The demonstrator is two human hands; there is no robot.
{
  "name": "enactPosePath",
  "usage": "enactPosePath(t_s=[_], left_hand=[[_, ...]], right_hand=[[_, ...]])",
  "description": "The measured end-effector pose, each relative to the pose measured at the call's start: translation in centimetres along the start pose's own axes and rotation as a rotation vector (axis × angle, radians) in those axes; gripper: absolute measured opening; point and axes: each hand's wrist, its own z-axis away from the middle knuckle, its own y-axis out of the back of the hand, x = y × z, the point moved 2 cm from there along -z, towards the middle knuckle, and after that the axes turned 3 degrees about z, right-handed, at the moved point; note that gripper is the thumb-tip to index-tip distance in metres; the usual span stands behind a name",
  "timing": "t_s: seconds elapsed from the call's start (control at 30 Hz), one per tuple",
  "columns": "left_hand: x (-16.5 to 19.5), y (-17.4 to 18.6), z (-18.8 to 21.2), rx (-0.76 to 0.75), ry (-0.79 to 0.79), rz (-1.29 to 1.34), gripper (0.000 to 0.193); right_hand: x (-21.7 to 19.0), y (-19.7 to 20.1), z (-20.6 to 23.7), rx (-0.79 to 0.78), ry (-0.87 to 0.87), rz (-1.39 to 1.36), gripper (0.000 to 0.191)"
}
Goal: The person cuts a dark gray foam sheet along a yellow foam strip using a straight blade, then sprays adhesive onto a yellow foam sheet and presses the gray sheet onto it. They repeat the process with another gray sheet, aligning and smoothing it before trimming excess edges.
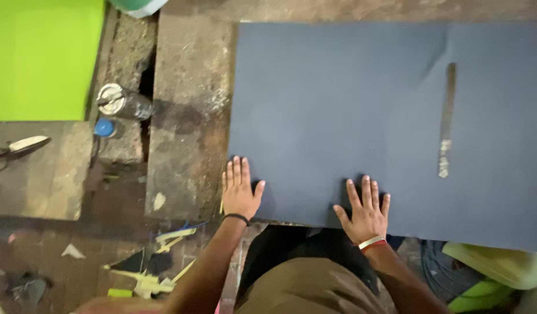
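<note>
Two hands flat on the near edge of a large dark blue sheet (pixel 350 110), fingers spread, nothing grasped. Left hand (pixel 241 191) at the sheet's near left corner, palm down, fingertips on the blue and the outer edge of the hand right at the sheet's border; black band around that wrist. Right hand (pixel 366 210) further along the same near edge, palm pressed down, thumb splayed to the left; white and red bands at its wrist. Below both, brown clothing over the lap and dark fabric between the forearms.

Down at the near left, on the dirty floor, pale offcut strips and scraps (pixel 155 267) scattered in a loose heap. At the near right, something yellow-green (pixel 495 264) poking out from under the sheet's edge; kind unclear.

Beneath the sheet, a worn, stained stone slab (pixel 187 116), bare along the sheet's left side. On the sheet itself, well to the right and past the right hand, a long narrow metal strip (pixel 447 119), lying nearly upright in the view, its near end blotched pale.

Farther left, a scissors-like tool (pixel 18 146) on a grey slab, a small blue cap (pixel 104 127), and just beyond it a dark bottle with a metal lid (pixel 120 102) lying in the gap. Farthest left, a bright green sheet (pixel 41 58).
</note>
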Motion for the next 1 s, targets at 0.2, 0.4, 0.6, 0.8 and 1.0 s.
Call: enactPosePath(t_s=[0.2, 0.4, 0.6, 0.8, 1.0], left_hand=[[5.4, -0.8, -2.3, -0.026, -0.068, -0.043, 0.087], [12.1, -2.6, -5.4, -0.138, -0.257, 0.009, 0.085], [14.0, -2.4, -5.8, -0.094, -0.271, 0.033, 0.083], [15.2, -2.0, -6.1, -0.090, -0.233, 0.030, 0.080], [19.8, -0.7, -5.9, -0.124, -0.116, 0.103, 0.075]], right_hand=[[4.3, 2.4, -7.4, -0.017, -0.084, 0.059, 0.078], [6.7, 2.3, -14.8, -0.045, -0.153, 0.020, 0.076], [11.3, 1.2, -9.3, -0.063, -0.233, -0.023, 0.073], [21.8, 3.8, -7.9, 0.129, -0.706, -0.050, 0.062], [13.4, 5.9, -11.0, 0.005, -0.405, -0.146, 0.047]])
